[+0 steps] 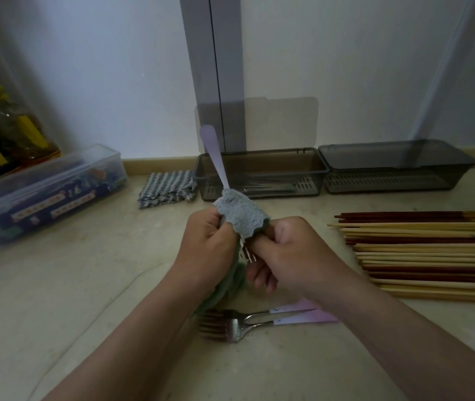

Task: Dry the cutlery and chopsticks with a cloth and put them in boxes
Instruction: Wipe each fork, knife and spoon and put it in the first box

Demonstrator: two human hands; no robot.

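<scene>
My left hand (207, 244) grips a grey-green cloth (240, 214) wrapped around the middle of a fork (214, 153). The fork's lilac handle sticks up and away from me, and its tines poke out below the cloth. My right hand (285, 250) pinches the fork near the tines. Two more lilac-handled forks (239, 325) lie on the counter under my wrists. A row of several wooden chopsticks (427, 256), light and dark, lies at the right. Two smoky grey boxes stand at the back: the left box (259, 163) holds some cutlery, the right box (398, 160) looks bare inside.
A folded checked cloth (166, 188) lies left of the grey boxes. A clear lidded plastic container (45, 192) sits at the far left, with oil bottles (13, 131) behind it. The open lid of the left box (282, 123) leans against the wall.
</scene>
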